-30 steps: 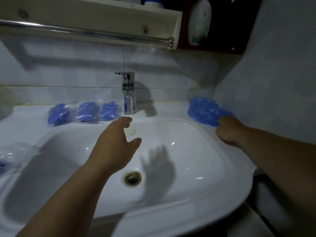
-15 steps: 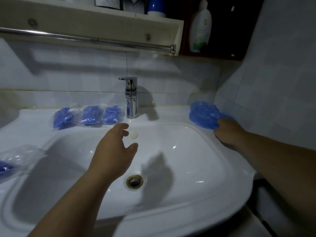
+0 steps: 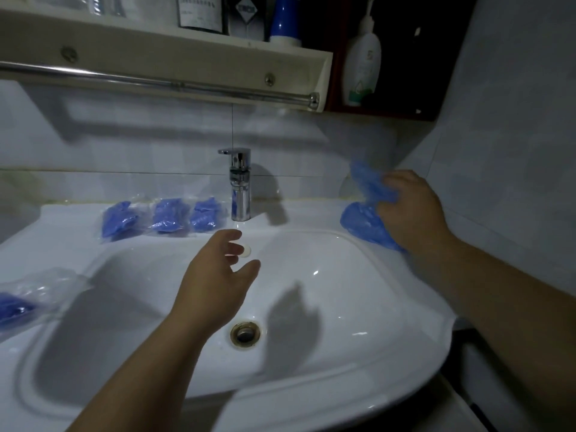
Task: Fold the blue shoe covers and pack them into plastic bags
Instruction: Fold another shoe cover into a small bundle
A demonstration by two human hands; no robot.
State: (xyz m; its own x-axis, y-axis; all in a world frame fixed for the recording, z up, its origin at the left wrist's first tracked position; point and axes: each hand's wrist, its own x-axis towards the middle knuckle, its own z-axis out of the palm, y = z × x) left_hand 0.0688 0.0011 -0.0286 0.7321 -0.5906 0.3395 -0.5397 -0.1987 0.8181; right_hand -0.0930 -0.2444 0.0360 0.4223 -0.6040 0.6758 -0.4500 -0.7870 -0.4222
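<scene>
1. A white washbasin (image 3: 405, 338) carries everything on its flat rim.
2. Three clear bags of blue shoe covers (image 3: 170, 214) lie in a row on the back ledge, just left of the chrome tap (image 3: 240, 185).
3. Another clear bag (image 3: 28, 300), with blue inside, rests on the left rim.
4. A pile of loose blue shoe covers (image 3: 361, 224) sits at the back right corner.

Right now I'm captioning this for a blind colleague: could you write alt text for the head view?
A person's right hand grips a blue shoe cover above a blue pile on the sink's right rim. The left hand hovers open over the basin; three bagged covers lie left of the tap.
</scene>
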